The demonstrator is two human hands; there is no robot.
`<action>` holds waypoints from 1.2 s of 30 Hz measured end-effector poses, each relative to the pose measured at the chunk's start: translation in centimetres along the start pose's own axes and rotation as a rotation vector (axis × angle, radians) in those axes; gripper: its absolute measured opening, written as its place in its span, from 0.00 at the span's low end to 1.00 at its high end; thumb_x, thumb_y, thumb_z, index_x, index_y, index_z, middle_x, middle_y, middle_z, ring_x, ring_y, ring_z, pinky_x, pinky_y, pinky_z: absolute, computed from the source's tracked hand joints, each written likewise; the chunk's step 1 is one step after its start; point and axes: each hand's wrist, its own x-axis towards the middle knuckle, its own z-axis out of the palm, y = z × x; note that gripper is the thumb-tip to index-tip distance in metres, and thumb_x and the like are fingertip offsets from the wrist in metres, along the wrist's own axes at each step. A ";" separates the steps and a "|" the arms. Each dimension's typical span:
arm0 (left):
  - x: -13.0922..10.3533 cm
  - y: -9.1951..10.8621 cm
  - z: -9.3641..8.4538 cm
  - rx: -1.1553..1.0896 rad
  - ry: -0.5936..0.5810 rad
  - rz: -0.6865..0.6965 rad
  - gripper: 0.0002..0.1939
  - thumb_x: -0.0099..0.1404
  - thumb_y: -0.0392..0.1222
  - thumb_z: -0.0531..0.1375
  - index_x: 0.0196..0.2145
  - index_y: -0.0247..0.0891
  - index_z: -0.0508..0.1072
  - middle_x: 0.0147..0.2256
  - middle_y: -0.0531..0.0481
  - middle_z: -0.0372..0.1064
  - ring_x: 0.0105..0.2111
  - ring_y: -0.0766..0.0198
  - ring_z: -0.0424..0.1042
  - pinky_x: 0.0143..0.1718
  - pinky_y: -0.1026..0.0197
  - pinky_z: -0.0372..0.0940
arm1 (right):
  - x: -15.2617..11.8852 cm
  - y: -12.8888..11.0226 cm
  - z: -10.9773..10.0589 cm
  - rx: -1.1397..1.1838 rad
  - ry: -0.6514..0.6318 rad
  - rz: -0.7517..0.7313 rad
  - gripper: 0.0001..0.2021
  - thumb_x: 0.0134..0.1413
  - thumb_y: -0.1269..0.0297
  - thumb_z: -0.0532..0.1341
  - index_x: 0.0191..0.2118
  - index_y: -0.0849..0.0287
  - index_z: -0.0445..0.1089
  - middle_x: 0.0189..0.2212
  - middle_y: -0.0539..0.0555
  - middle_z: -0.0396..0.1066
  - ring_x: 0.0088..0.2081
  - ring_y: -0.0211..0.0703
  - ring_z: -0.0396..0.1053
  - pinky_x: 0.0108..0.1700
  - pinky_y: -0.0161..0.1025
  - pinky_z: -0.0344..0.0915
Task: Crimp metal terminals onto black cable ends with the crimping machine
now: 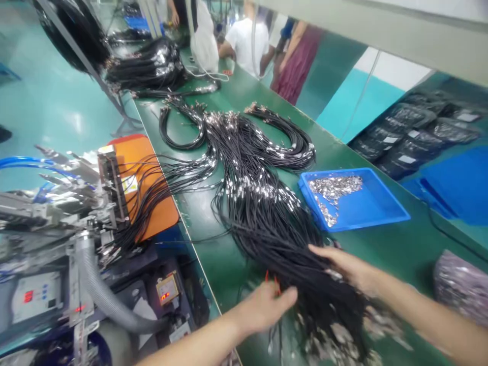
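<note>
A thick bundle of black cables [263,223] with white and silver pieces along it lies lengthwise on the green table. My left hand [267,305] is at the bundle's near left side, thumb apart from the fingers; small red-orange tips stick up by its fingers, and what it holds is hard to make out. On the right side of the bundle rests my right hand [343,264], its fingers reaching around the cables and partly hidden. The cables' near ends, with blurred metal connectors [339,340], spread out below the hands.
A blue tray [381,206] of small metal parts stands right of the bundle. At left is a machine [110,188] with an orange plate [163,213] and a grey hose [91,274]. More cable bundles [152,66] lie farther back, near other people. A plastic bag [461,284] sits at right.
</note>
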 end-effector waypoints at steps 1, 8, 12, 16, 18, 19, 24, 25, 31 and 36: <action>-0.5 -0.4 -2.2 0.068 0.002 -0.007 0.07 0.46 0.41 0.69 0.22 0.38 0.76 0.24 0.46 0.73 0.36 0.49 0.73 0.41 0.54 0.67 | 0.5 0.5 -0.3 0.016 -0.013 -0.002 0.18 0.50 0.54 0.64 0.42 0.64 0.74 0.39 0.66 0.76 0.40 0.54 0.75 0.48 0.48 0.66; 2.9 0.9 -15.2 0.375 0.309 0.047 0.25 0.45 0.36 0.70 0.43 0.39 0.72 0.55 0.41 0.61 0.62 0.45 0.46 0.55 0.54 0.55 | 3.0 3.7 -0.5 0.037 0.006 -0.105 0.24 0.48 0.47 0.65 0.47 0.56 0.70 0.45 0.60 0.74 0.42 0.50 0.73 0.49 0.45 0.66; 4.0 -2.9 -13.5 0.379 0.242 -0.141 0.12 0.59 0.40 0.63 0.41 0.35 0.70 0.45 0.44 0.68 0.45 0.56 0.68 0.44 0.51 0.65 | 2.0 3.7 -1.4 -0.149 -0.087 -0.040 0.26 0.49 0.41 0.61 0.40 0.61 0.74 0.34 0.60 0.78 0.36 0.49 0.74 0.45 0.44 0.67; 2.6 -6.5 -8.3 0.302 0.057 -0.366 0.10 0.65 0.43 0.58 0.39 0.33 0.70 0.33 0.50 0.70 0.29 0.67 0.70 0.29 0.61 0.68 | 2.1 3.6 -1.4 -0.178 -0.152 0.037 0.29 0.47 0.38 0.60 0.34 0.65 0.75 0.31 0.63 0.78 0.33 0.51 0.75 0.39 0.43 0.69; 2.0 -7.3 -5.9 0.257 0.036 -0.376 0.10 0.65 0.43 0.58 0.38 0.33 0.71 0.34 0.50 0.70 0.30 0.66 0.70 0.31 0.60 0.69 | 2.2 3.7 -1.1 -0.171 -0.165 0.058 0.28 0.46 0.39 0.62 0.32 0.66 0.75 0.31 0.64 0.78 0.31 0.50 0.75 0.37 0.42 0.70; 1.7 -7.4 -4.9 0.234 0.058 -0.352 0.09 0.65 0.43 0.59 0.37 0.33 0.71 0.36 0.50 0.70 0.32 0.65 0.71 0.33 0.58 0.69 | 2.2 3.8 -1.0 -0.161 -0.178 0.060 0.27 0.46 0.40 0.63 0.32 0.66 0.75 0.31 0.63 0.78 0.30 0.49 0.75 0.36 0.41 0.70; -0.4 -7.9 -2.5 0.082 0.328 -0.235 0.10 0.59 0.42 0.63 0.36 0.38 0.67 0.45 0.47 0.64 0.46 0.60 0.66 0.46 0.55 0.63 | 1.4 4.4 -0.4 -0.074 -0.235 0.043 0.24 0.49 0.44 0.63 0.36 0.65 0.75 0.31 0.60 0.78 0.29 0.46 0.74 0.34 0.40 0.71; -1.0 -8.1 -2.3 0.038 0.367 -0.252 0.12 0.57 0.42 0.64 0.37 0.39 0.65 0.43 0.48 0.64 0.44 0.61 0.67 0.45 0.56 0.64 | 1.3 4.4 -0.4 -0.057 -0.243 0.045 0.24 0.50 0.44 0.62 0.37 0.65 0.75 0.30 0.59 0.78 0.28 0.45 0.74 0.33 0.40 0.71; -2.1 -8.7 -1.4 -0.245 0.324 -0.480 0.15 0.58 0.49 0.62 0.30 0.38 0.61 0.26 0.52 0.65 0.18 0.69 0.66 0.18 0.66 0.57 | 1.9 4.5 0.0 0.022 -0.293 0.116 0.23 0.51 0.46 0.62 0.38 0.65 0.75 0.29 0.59 0.78 0.27 0.45 0.74 0.32 0.39 0.72; -0.3 -7.1 -1.3 -0.355 0.158 -0.467 0.18 0.63 0.51 0.57 0.23 0.37 0.60 0.17 0.60 0.54 0.13 0.75 0.50 0.15 0.68 0.49 | 0.6 3.6 0.2 0.060 -0.346 0.193 0.24 0.54 0.46 0.59 0.37 0.66 0.75 0.30 0.59 0.78 0.29 0.46 0.75 0.37 0.43 0.72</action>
